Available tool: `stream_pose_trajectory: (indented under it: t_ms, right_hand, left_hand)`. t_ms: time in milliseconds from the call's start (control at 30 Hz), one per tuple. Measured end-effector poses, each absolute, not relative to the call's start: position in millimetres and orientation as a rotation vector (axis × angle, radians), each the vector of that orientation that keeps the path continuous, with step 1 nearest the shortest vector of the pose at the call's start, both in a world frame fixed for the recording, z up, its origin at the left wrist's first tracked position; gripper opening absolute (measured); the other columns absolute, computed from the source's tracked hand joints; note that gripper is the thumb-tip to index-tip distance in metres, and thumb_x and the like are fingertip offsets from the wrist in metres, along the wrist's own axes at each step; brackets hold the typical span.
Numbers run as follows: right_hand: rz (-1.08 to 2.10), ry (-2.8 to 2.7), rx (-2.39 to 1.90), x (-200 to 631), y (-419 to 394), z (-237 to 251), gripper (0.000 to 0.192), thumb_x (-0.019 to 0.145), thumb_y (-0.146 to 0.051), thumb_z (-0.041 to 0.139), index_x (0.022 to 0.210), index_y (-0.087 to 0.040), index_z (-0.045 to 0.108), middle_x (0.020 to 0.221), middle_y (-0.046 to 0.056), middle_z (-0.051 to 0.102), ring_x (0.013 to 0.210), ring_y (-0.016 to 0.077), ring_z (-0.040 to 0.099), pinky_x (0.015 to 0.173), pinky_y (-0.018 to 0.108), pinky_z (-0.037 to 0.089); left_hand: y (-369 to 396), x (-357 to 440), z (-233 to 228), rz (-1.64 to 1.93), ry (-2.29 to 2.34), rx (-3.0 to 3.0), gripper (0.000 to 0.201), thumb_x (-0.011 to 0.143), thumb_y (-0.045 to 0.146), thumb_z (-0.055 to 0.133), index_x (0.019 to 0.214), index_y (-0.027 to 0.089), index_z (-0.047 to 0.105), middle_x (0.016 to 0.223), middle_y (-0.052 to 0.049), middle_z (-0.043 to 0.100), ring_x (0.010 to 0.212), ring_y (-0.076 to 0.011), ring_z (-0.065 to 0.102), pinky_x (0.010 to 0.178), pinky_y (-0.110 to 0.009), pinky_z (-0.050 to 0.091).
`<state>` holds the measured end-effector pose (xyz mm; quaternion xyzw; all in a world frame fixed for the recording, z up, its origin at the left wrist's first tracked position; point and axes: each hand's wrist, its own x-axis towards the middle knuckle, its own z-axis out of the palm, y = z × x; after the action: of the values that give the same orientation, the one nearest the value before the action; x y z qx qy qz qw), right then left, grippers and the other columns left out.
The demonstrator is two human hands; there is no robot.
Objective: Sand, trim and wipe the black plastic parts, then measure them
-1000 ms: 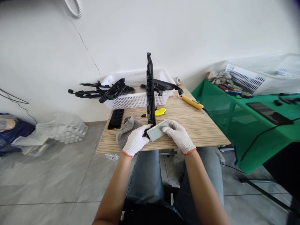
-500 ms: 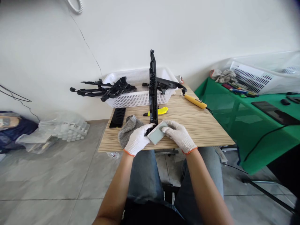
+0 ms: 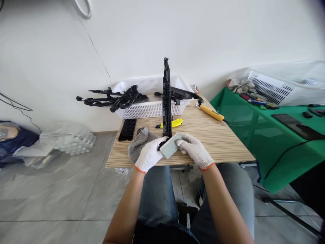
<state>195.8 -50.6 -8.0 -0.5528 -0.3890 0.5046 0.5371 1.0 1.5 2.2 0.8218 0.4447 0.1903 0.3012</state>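
Note:
In the head view my left hand (image 3: 150,154), in a white knitted glove, grips the near end of a long black plastic part (image 3: 167,98). The part points away from me, its far end in front of the basket. My gloved right hand (image 3: 194,149) pinches a pale flat rectangular block (image 3: 170,145), which lies against the part's near end and hides some of it. A grey cloth (image 3: 141,142) lies beside my left hand. Beyond the hands, a yellow utility knife (image 3: 175,123) rests on the table, partly behind the black part.
A white basket (image 3: 142,111) holds several black plastic parts (image 3: 127,98) that jut over its rim. A phone (image 3: 127,129) lies at the table's left, a yellow-handled tool (image 3: 212,113) at its right. A green-covered table (image 3: 241,118) with pens and a clear bin stands right.
The view has shifted slightly, so the table sits a little lower in the picture. Both hands keep their hold on the black part and the block, with hardly any motion between them.

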Motion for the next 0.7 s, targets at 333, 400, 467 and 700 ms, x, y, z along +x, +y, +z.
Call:
stream_pose_trajectory:
  t_ms: [333, 400, 467, 700]
  right_hand:
    - [1.147, -0.841, -1.322, 195.6, -51.1, -8.1, 0.047, 0.069, -0.041, 0.069, 0.11, -0.019, 0.068, 0.076, -0.001, 0.063, 0.056, 0.0094, 0.044, 0.048, 0.023, 0.037]
    - [1.206, -0.902, -1.296, 196.4, -50.7, -9.6, 0.045, 0.067, -0.039, 0.071, 0.107, -0.018, 0.069, 0.079, 0.0, 0.065, 0.058, 0.0095, 0.046, 0.049, 0.023, 0.038]
    - [1.24, -0.925, -1.293, 197.0, -50.0, -10.4, 0.044, 0.066, -0.039, 0.072, 0.104, -0.017, 0.07, 0.079, 0.001, 0.064, 0.058, 0.0091, 0.046, 0.049, 0.023, 0.037]
    - [1.157, -0.95, -1.313, 195.4, -51.3, -14.4, 0.052, 0.072, -0.04, 0.07, 0.119, -0.017, 0.065, 0.076, -0.002, 0.062, 0.053, 0.0072, 0.04, 0.046, 0.022, 0.034]
  left_hand:
    - [1.2, 2.2, 4.4, 0.448, 1.247, 2.16, 0.063, 0.076, 0.012, 0.066, 0.135, 0.031, 0.061, 0.128, 0.002, 0.07, 0.118, -0.0212, 0.065, 0.105, -0.029, 0.047]
    - [1.0, 2.2, 5.0, 0.475, 1.218, 2.161, 0.058, 0.079, 0.015, 0.065, 0.135, 0.03, 0.061, 0.131, 0.002, 0.068, 0.12, -0.0205, 0.063, 0.107, -0.028, 0.046]
    - [0.8, 2.2, 5.4, 0.492, 1.193, 2.161, 0.056, 0.08, 0.018, 0.065, 0.135, 0.029, 0.061, 0.131, 0.001, 0.068, 0.119, -0.0201, 0.064, 0.106, -0.028, 0.046]
    - [-0.4, 2.0, 5.3, 0.487, 1.207, 2.201, 0.054, 0.081, 0.02, 0.063, 0.134, 0.028, 0.061, 0.129, 0.0, 0.069, 0.117, -0.0208, 0.065, 0.103, -0.028, 0.047]
